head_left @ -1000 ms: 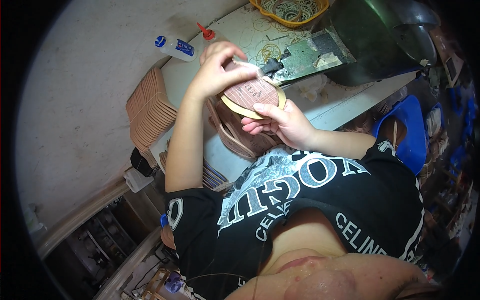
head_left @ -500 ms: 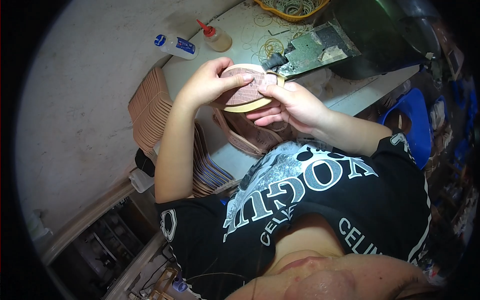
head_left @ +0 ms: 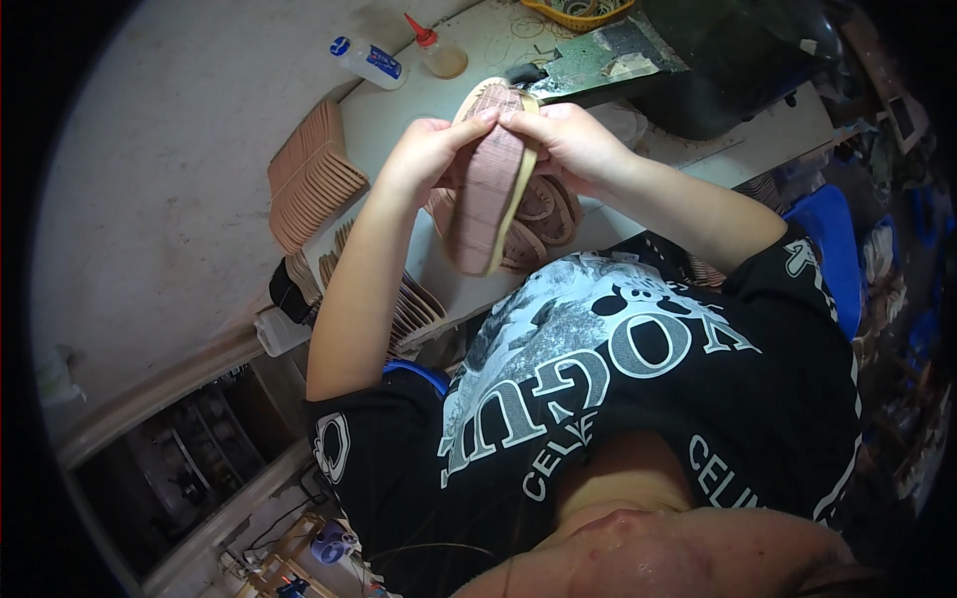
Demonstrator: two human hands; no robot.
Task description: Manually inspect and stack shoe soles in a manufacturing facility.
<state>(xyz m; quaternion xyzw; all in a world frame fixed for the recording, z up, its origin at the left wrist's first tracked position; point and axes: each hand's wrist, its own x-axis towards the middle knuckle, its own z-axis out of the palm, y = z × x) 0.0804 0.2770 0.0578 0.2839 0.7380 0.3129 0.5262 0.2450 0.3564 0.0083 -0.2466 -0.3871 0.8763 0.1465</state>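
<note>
Both my hands hold up one pinkish-brown shoe insole [head_left: 486, 204] with a pale yellow edge. Its long end hangs down toward my chest, and its other end points toward the back of the table. My left hand [head_left: 431, 157] pinches it from the left, thumb on the face. From the right, my right hand [head_left: 580, 148] presses its thumb close to the left one; most of its fingers are hidden behind the insole. Below, on the table, lie more pinkish-brown shoe pieces [head_left: 550, 209], partly covered by the insole.
Stacked insoles [head_left: 314, 179] tied with a band lean by the wall, with another stack [head_left: 411, 304] nearer. Behind stand a white bottle [head_left: 369, 62] and a red-tipped squeeze bottle [head_left: 441, 55]. Farther right are a yellow basket [head_left: 588, 18], a green metal plate [head_left: 608, 60] and a blue container [head_left: 832, 254].
The insole has turned from lying crosswise to hanging lengthwise toward me. My hands have come together, thumbs nearly meeting. The whole view has also shifted slightly.
</note>
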